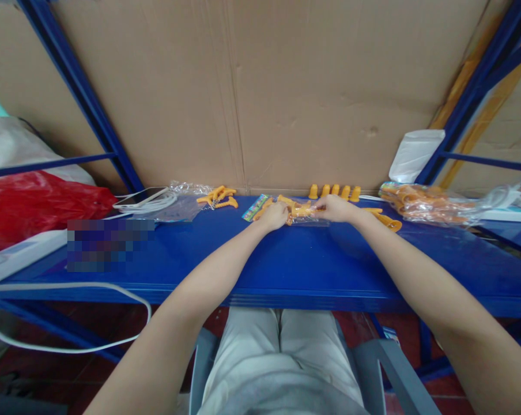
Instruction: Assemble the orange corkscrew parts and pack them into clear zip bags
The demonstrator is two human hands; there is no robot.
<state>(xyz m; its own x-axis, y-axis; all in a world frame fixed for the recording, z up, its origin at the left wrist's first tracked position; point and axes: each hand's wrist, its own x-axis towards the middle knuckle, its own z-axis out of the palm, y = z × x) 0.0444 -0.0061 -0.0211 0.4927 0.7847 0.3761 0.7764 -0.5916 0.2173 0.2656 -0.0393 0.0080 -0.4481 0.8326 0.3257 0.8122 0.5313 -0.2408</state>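
Observation:
A clear plastic bag (314,220) with orange plastic parts (301,211) in it lies on the blue table, far from its front edge. Its colourful printed card (256,208) sticks out at the left end. My left hand (275,217) is closed on the left part of the bag, fingers curled over it. At the bag's right end, my right hand (335,208) pinches the plastic, its fingertips partly hidden. Just right of that hand lie a loose orange funnel-shaped piece (390,222) and another orange piece. Several orange cup-like pieces (313,192) stand in a row behind.
Orange handle-like pieces with small chains (218,196) lie left, beside clear empty bags (180,208), a phone (142,197) and a white cable (157,203). A full bag of orange parts (420,202) sits right. Cardboard (243,92) closes off the back; blue posts (85,98) frame both sides.

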